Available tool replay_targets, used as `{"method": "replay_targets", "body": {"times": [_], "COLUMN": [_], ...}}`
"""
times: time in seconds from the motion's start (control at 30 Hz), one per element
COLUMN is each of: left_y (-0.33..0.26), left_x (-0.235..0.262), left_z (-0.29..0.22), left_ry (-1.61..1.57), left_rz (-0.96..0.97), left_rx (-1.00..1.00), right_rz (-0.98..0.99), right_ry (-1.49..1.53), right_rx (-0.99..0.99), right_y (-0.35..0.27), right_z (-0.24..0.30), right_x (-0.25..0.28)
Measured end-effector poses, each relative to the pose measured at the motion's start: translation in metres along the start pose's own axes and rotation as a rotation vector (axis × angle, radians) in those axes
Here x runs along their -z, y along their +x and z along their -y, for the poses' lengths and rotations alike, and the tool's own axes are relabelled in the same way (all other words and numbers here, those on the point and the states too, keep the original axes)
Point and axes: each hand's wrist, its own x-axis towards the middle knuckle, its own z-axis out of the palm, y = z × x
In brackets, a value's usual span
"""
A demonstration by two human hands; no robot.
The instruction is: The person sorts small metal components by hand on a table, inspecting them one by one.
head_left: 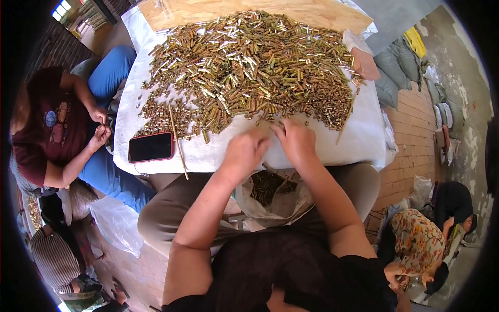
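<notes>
A broad heap of brass-coloured metal tubes [249, 62] covers the far part of the white-clothed table [202, 158]. Along its near edge lie short ring-like metal pieces [327, 110]. My left hand [245, 150] is over the table's front edge, its fingers curled and slightly blurred; anything in them is too small to make out. Beside it, my right hand [296, 139] has its thumb and fingers bent together at the heap's near edge, and what they pinch is hidden. Under both hands, between my knees, stands an open whitish sack [249, 206] with dark slender pieces [267, 187] inside.
A phone [150, 147] and a thin stick [178, 141] lie at the table's left; another stick [344, 122] lies at the right. A wooden board [260, 13] borders the far side. A co-worker [57, 125] sits at left; more people [418, 234] are low at right. Grey sacks [392, 70] stand beyond.
</notes>
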Motion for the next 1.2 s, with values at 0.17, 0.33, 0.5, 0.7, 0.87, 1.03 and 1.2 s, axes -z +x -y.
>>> {"method": "replay_targets", "body": {"times": [0.17,0.33,0.5,0.7,0.87,1.03,1.2], "left_y": [0.062,0.058,0.026,-0.006,-0.016,-0.023,-0.025], "left_x": [-0.019,-0.024,-0.019,-0.015,-0.022,-0.027,-0.025], "left_z": [0.023,0.04,0.025,0.006,0.002,-0.004,-0.013], "left_ry": [0.377,0.386,0.066,-0.705,-0.789,-0.795,-0.766], "left_rz": [-0.264,-0.28,-0.311,-0.081,-0.091,-0.098,-0.089], "left_rx": [0.056,0.073,0.095,0.38,0.325,0.295,0.337], "right_rz": [-0.022,-0.035,-0.024,0.249,0.298,0.262,0.206], "right_ry": [-0.081,0.001,0.108,0.98,1.294,1.325,1.251], "right_rx": [0.026,0.001,-0.112,-0.494,-0.445,-0.458,-0.469], "right_y": [0.019,0.013,0.007,-0.004,-0.016,-0.02,-0.026], "right_z": [-0.007,-0.008,-0.01,-0.012,-0.004,-0.006,0.001], "right_x": [-0.026,-0.019,-0.01,0.014,0.031,0.034,0.04]}}
